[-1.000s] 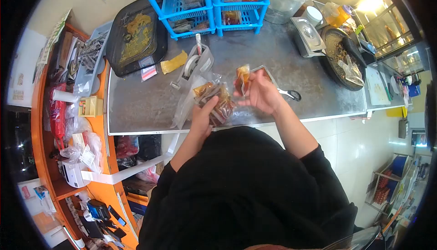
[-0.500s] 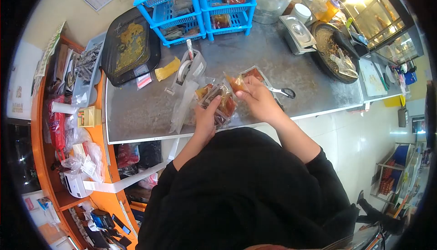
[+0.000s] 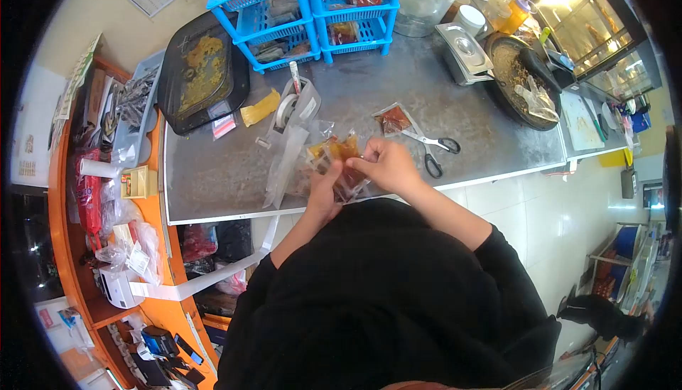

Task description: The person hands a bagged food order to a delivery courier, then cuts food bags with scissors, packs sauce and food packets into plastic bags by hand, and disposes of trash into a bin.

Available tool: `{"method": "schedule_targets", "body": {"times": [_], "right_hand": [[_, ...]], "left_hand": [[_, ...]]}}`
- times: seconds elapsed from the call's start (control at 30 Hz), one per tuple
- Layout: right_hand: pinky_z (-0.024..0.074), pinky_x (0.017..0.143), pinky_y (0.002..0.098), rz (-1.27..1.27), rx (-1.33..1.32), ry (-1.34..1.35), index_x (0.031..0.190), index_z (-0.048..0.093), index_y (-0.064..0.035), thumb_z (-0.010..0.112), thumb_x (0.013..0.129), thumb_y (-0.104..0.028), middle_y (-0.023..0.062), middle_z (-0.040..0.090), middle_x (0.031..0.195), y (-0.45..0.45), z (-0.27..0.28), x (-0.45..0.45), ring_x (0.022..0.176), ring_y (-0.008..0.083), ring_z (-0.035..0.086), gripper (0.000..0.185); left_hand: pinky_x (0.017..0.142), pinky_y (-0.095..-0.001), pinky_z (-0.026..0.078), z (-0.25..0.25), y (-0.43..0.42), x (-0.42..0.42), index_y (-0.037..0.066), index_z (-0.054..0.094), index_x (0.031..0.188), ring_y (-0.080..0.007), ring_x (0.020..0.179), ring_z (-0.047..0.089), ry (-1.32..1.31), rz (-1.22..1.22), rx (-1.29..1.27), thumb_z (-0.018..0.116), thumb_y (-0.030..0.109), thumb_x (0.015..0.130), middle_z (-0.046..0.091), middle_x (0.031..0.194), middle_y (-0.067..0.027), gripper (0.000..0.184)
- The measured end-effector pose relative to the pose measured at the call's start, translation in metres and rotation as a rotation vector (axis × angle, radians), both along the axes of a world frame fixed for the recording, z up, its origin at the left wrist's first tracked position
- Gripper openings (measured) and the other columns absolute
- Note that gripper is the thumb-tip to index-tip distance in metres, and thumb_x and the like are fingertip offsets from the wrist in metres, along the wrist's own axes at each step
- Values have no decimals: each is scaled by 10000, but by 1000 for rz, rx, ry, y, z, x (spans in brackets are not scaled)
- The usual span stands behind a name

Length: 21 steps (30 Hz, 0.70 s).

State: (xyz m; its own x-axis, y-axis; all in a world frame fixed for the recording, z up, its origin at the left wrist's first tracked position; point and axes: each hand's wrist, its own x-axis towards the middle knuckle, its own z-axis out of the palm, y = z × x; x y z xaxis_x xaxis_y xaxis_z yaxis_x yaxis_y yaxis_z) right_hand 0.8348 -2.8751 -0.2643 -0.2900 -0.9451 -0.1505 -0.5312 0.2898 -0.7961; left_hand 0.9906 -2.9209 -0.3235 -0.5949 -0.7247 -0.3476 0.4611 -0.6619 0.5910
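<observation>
My left hand (image 3: 325, 190) is closed on a bunch of clear sauce packets (image 3: 345, 182) near the front edge of the metal table. My right hand (image 3: 384, 166) pinches an amber packet (image 3: 345, 150) at the top of that bunch. A red sauce packet (image 3: 393, 119) lies flat beyond my right hand, with the scissors (image 3: 434, 146) touching or just beside it. Left of the bunch are a clear plastic bag (image 3: 282, 170) and a tape dispenser (image 3: 297, 108) with a marker (image 3: 295, 77) standing in it.
Blue basket racks (image 3: 320, 17) stand at the back. A dark tray (image 3: 204, 70) and a yellow packet (image 3: 261, 107) are on the left. A steel container (image 3: 464, 54) and a round pan (image 3: 523, 84) sit at the right. Another person (image 3: 604, 315) is at the far lower right.
My right hand has brought the amber packet left onto the bunch. The red packet and scissors now show more fully. The other person has come further into view.
</observation>
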Motion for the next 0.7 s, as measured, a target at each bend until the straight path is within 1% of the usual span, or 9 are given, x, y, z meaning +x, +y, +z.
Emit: {"method": "schedule_targets", "body": {"times": [0.1, 0.13, 0.23, 0.3, 0.37, 0.43, 0.57, 0.63, 0.7], "right_hand": [[448, 596, 361, 7, -249, -481, 723, 614, -31, 646, 849, -306, 107, 585, 623, -9, -44, -3, 595, 263, 575, 303], [451, 594, 346, -16, -62, -546, 763, 657, -39, 592, 889, -306, 113, 641, 689, -11, -47, -23, 620, 282, 595, 303], [451, 683, 374, -231, -185, 24, 824, 670, -52, 604, 867, -347, 98, 683, 819, -29, -61, -47, 777, 283, 626, 306], [424, 760, 414, -237, -335, 608, 905, 666, -76, 597, 859, -343, 90, 683, 887, -34, -101, -63, 892, 276, 611, 280], [395, 820, 449, -195, -348, 881, 981, 654, -99, 586, 855, -324, 81, 679, 948, -34, -135, -76, 984, 270, 588, 267], [365, 862, 480, -107, -225, 841, 1053, 634, -122, 569, 855, -291, 72, 668, 1005, -33, -152, -87, 1054, 264, 557, 268], [367, 890, 468, -152, 71, 401, 1119, 619, -149, 548, 817, -182, 81, 637, 1127, -39, -98, -87, 1069, 251, 558, 312], [338, 955, 466, -60, -483, 274, 1178, 595, -165, 549, 791, -147, 68, 611, 1188, -32, -54, -69, 1134, 262, 528, 390], [293, 1005, 491, 242, -596, 429, 1234, 563, -184, 543, 783, -129, 25, 554, 1289, -14, -1, -48, 1223, 279, 460, 455]], "left_hand": [[831, -408, 530, 5, 0, -1, 55, 440, 1265, -248, 989, 617, -127, 41, -137, 566, 241, 904, 587, 1130, -124, 425], [826, -410, 531, 9, -1, -2, 40, 458, 1240, -253, 989, 619, -144, 82, -195, 557, 292, 911, 597, 1123, -124, 427], [797, -417, 537, 0, -5, 12, 40, 480, 1218, -264, 981, 625, -57, -35, -22, 552, 302, 908, 609, 1100, -133, 413], [790, -421, 538, -4, -4, 13, 47, 483, 1216, -269, 973, 629, -56, -7, 1, 540, 313, 915, 614, 1092, -133, 405], [792, -427, 537, -4, -6, 16, 53, 485, 1215, -269, 976, 628, -35, -2, 9, 529, 323, 923, 615, 1089, -131, 401], [801, -435, 535, -3, -7, 19, 56, 486, 1217, -266, 989, 622, 9, -17, 8, 519, 333, 931, 612, 1090, -125, 399], [839, -439, 524, -7, -9, 17, 56, 484, 1222, -267, 1024, 603, -57, 56, 18, 511, 343, 938, 599, 1103, -118, 404], [866, -447, 513, -3, -10, 17, 57, 484, 1221, -268, 1039, 593, -68, 38, 7, 509, 346, 940, 591, 1110, -117, 404], [889, -452, 502, -9, -13, 16, 59, 461, 1255, -273, 1064, 583, -77, 14, -23, 511, 365, 939, 575, 1150, -124, 443]]}}
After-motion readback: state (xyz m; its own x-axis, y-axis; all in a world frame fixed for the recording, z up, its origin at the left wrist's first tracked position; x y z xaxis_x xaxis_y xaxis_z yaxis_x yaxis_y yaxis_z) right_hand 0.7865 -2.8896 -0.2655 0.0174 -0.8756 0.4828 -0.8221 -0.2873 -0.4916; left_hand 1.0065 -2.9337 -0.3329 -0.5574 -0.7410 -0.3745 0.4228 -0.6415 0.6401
